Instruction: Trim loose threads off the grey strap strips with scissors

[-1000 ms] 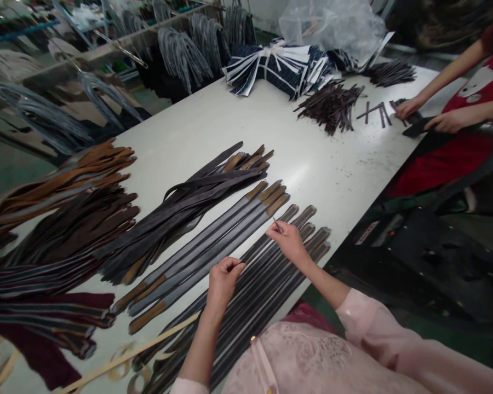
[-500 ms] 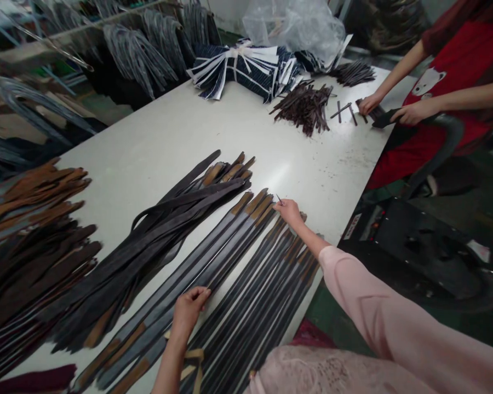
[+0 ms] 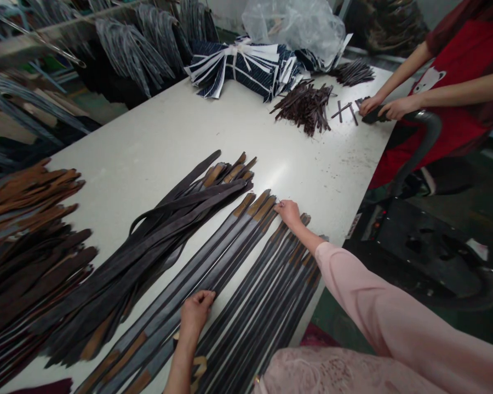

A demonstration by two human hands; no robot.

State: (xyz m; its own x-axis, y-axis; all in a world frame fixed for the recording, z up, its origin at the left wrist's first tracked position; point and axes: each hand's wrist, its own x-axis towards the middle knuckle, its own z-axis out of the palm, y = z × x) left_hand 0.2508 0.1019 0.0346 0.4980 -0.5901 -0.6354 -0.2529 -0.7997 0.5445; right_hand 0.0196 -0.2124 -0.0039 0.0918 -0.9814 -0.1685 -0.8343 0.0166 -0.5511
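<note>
Long grey strips with brown ends [image 3: 230, 249] lie side by side, slanting across the table. My left hand [image 3: 196, 313] is closed, thumb and forefinger pinched at the edge of the rightmost grey strip in this group. Farther up, by the brown tips, my right hand [image 3: 290, 213] is pinched around a thin pointed tool [image 3: 278, 201], mostly hidden by the fingers. Its fingertips touch the far end of that same strip. To the right, under my right forearm, runs another row of narrow dark strips [image 3: 250, 295]. A yellowish band [image 3: 199, 368] shows beside my left wrist.
Dark straps [image 3: 176, 219] lie heaped left of the strips, with brown ones [image 3: 36, 191] beyond. A tied bundle [image 3: 246, 65] and short dark pieces [image 3: 306, 106] are at the back of the white table [image 3: 168, 131]. A co-worker's hands [image 3: 394, 106] hold a black hose nozzle.
My left hand has shifted slightly up and right along the strip. My right hand stays at the strip's end, the tool less visible. The co-worker's nozzle has moved left over the pieces.
</note>
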